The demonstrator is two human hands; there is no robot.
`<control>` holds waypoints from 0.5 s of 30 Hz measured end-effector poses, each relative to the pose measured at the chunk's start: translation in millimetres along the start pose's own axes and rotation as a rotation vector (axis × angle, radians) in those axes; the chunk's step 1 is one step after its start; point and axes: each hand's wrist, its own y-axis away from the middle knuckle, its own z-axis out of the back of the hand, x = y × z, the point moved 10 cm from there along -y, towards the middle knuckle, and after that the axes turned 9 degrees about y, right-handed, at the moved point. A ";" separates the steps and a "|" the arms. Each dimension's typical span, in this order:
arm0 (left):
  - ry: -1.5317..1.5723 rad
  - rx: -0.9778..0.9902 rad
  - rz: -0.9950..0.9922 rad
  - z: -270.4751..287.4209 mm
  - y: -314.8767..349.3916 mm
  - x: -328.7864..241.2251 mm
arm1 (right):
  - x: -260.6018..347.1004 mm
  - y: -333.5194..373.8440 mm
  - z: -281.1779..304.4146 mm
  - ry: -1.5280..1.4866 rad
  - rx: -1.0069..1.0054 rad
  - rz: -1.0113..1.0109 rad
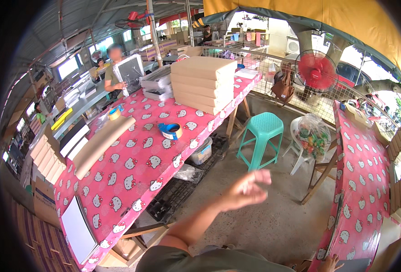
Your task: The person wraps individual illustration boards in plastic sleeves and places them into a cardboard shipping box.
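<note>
My left hand is raised over the concrete floor between two tables, its fingers apart and nothing in it. The green stool stands just beyond it. At the lower right, my right hand is partly cut off by the picture's edge. Its visible fingers are spread at the near edge of the right-hand table, beside a flat grey panel; whether they touch the panel I cannot tell. The left-hand table has the same pink cat-patterned cover and carries a white panel at its near end.
Brown wrapped packages form a stack on the left-hand table. Tape dispensers and brown paper lie nearby. A co-worker holds a framed panel beyond. A white chair bears a bag; a red fan stands by the fence.
</note>
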 end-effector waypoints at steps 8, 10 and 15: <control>-0.011 -0.284 -0.493 78.5 -35.9 -170.2 | -3.1 -12.0 -22.6 -0.017 -0.141 -0.031; 0.121 -0.113 -0.579 56.0 -42.7 -192.4 | -11.0 -22.9 -40.1 -0.044 -0.151 -0.045; 0.137 -0.102 -0.603 32.6 -44.8 -191.0 | 1.0 -10.7 -15.1 -0.032 -0.361 0.031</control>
